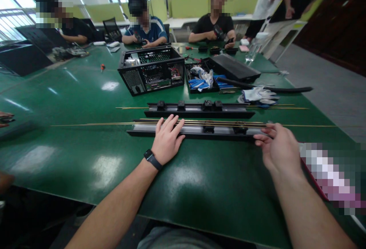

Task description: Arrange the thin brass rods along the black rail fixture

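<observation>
Two long black rails with small black blocks lie across the green table (85, 154). My left hand (167, 139), a black watch on its wrist, lies flat with fingers stretched over the near rail (197, 130) and the thin brass rods (100, 123) on it. My right hand (278, 148) has its fingers curled around the near rail's right end and the rods there. The far rail (200, 109) lies a little behind, untouched, with another brass rod (131, 107) alongside it.
A black metal computer case (151, 70) stands behind the rails, beside an open black tray (206, 77) with blue-white gloves. White gloves (259, 95) and a black hose (274, 88) lie right. Three seated people work at the far edge; others stand at back right.
</observation>
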The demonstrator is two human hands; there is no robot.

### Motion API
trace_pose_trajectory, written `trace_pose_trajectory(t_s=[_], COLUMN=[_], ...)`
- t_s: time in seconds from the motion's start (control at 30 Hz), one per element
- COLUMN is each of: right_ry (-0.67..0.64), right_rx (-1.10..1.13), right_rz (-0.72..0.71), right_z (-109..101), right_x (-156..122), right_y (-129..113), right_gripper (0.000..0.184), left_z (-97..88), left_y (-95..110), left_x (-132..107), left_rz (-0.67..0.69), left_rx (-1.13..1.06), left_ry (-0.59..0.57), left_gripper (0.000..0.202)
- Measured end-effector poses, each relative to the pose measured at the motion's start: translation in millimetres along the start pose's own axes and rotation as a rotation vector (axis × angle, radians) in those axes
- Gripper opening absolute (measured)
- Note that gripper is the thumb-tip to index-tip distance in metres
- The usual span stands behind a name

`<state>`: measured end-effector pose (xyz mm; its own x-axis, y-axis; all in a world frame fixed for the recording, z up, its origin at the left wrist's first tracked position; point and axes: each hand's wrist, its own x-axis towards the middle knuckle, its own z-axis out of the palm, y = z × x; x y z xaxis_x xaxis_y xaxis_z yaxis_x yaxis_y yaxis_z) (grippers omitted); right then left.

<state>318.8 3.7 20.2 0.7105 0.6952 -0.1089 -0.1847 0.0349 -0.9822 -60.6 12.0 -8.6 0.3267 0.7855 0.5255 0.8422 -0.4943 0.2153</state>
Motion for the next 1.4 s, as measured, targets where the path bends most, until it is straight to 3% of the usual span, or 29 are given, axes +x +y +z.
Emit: trace_pose_trajectory(t_s=[0.07, 0.23, 0.6, 0.83, 1.13, 1.4], right_ry=[-0.076, -0.106, 0.064, -0.154, -0.089, -0.113], right_rx=[-0.035, -0.011, -0.008, -0.023, -0.034, -0.043], right_rz=[-0.002, 0.056, -0.004, 0.036, 0.109, 0.114], right_z=[6.2, 11.5, 0.2, 10.8, 21.6, 18.6], right_x=[-10.6, -19.3, 0.8, -19.6, -34.3, -28.9], right_y=[3.9, -0.3, 0.6, -1.2, -20.9, -18.5], right_gripper=[0.029, 0.032, 0.015, 0.034, 0.030, 0.032], left_z=[-0.1, 0.1, -0.5, -1.0, -2.8, -4.7], left_y=[-0.1, -0.6, -0.4, -0.5, -0.6, 0.6], left_x=[-0.1, -0.3, -0.6, -0.6, -0.4, 0.7], left_rz=[0.004, -0.001, -0.003, -0.004, -0.002, 0.009], left_rx=[-0.001, -0.004, -0.010, -0.008, -0.009, -0.001], left_ry=[0.004, 0.002, -0.016, -0.011, -0.027, -0.030], left_gripper=[0.053, 0.054, 0.057, 0.058, 0.057, 0.055])
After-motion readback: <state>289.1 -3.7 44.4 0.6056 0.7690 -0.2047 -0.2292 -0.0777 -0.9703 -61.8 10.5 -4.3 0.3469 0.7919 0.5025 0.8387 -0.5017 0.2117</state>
